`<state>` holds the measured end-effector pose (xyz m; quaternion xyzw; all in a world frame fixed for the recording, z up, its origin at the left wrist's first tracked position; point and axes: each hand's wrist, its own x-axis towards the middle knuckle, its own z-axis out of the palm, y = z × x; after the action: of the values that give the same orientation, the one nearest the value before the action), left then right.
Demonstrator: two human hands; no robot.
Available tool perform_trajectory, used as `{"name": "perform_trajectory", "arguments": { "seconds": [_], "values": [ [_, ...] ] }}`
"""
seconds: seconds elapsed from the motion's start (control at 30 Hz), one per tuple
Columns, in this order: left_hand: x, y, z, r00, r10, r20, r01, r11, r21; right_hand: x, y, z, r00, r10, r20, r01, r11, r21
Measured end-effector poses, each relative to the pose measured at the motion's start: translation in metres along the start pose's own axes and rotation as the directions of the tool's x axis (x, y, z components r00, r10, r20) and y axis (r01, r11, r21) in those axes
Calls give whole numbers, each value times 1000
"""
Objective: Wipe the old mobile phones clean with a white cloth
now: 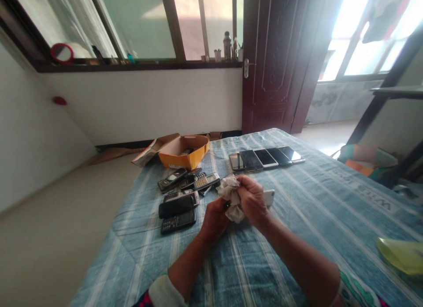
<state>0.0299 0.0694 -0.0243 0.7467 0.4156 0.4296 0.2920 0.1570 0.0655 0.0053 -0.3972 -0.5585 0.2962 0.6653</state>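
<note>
A crumpled, pale cloth (228,189) is bunched between my two hands above the bed-like surface. My right hand (254,200) is closed on it, fingers pinching its upper part. My left hand (214,219) is closed against the cloth's lower left side; a small dark bit shows at its fingertips, but what it grips is hidden. Just beyond my right hand lies a white phone (270,197), partly covered by that hand. To the left is a loose pile of old keypad phones, with a silver one (206,181) and a black one (178,221) among them.
An open orange box (185,159) stands behind the pile, with a few things inside. Several smartphones, including a white-framed one (266,158), lie in a row at the far side. A yellow item (401,255) rests on the striped blue cover (313,219) at right.
</note>
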Motion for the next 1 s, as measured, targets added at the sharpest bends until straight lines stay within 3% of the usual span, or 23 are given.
{"name": "perform_trajectory", "arguments": {
  "seconds": [0.07,0.13,0.27,0.37,0.5,0.63,0.77,1.0],
  "values": [
    [0,0,0,1000,6,0,-6,1000,5,-1,7,-7,985,-164,58,172,972,-163],
    [0,0,0,1000,1,-3,-1,1000,10,-2,14,-18,937,-295,185,343,870,-353],
    [-1,4,-1,999,-43,28,44,999,-11,-2,20,-42,855,-342,390,519,576,-632],
    [-1,7,-2,997,-59,44,60,998,-16,-4,19,-56,807,-342,482,591,453,-668],
    [-1,9,-2,998,-49,39,49,999,8,-9,16,-64,781,-298,549,622,456,-637],
    [-2,8,-4,998,-46,43,46,999,4,-12,11,-55,781,-225,582,611,466,-640],
    [-2,8,-4,996,-73,50,75,997,-19,-9,8,-51,734,-186,652,658,432,-617],
    [-1,11,-5,989,-132,64,135,990,-35,11,11,-91,730,-72,679,623,479,-619]
  ]
}}
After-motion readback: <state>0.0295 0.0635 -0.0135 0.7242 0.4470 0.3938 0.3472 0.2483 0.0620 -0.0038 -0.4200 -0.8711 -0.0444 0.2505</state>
